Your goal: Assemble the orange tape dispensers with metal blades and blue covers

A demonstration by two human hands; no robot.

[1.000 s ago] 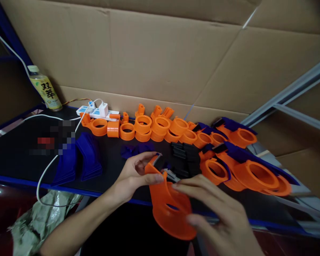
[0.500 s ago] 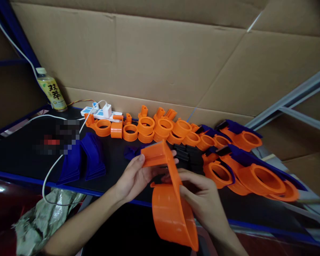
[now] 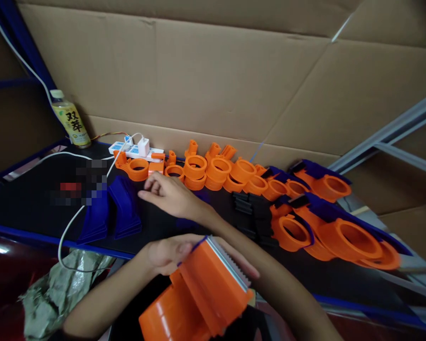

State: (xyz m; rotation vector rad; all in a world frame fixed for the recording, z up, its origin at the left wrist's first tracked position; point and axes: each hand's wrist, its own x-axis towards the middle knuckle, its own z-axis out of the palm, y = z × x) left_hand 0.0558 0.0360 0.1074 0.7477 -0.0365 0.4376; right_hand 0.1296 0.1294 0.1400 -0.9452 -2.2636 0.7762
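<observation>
My left hand is closed on an orange tape dispenser low in front of me. Its toothed metal blade faces up and right, while its ring hangs toward the bottom edge, partly cut off. Crossing above my left arm, my right hand reaches leftward over the table, fingers loosely bent and thumb apart, with nothing visible in it. Just left of its fingertips stands a stack of dark blue curved plates. A second blue stack is beside it.
Several orange dispenser bodies line the back of the table. At the right lie dispensers with blue plates. Black parts sit mid-table. A power strip, a white cable and a drink bottle are at the left.
My right hand has let go of the dispenser and moved up and left across the table. My left hand has lowered and turned the dispenser, so the toothed blade now shows.
</observation>
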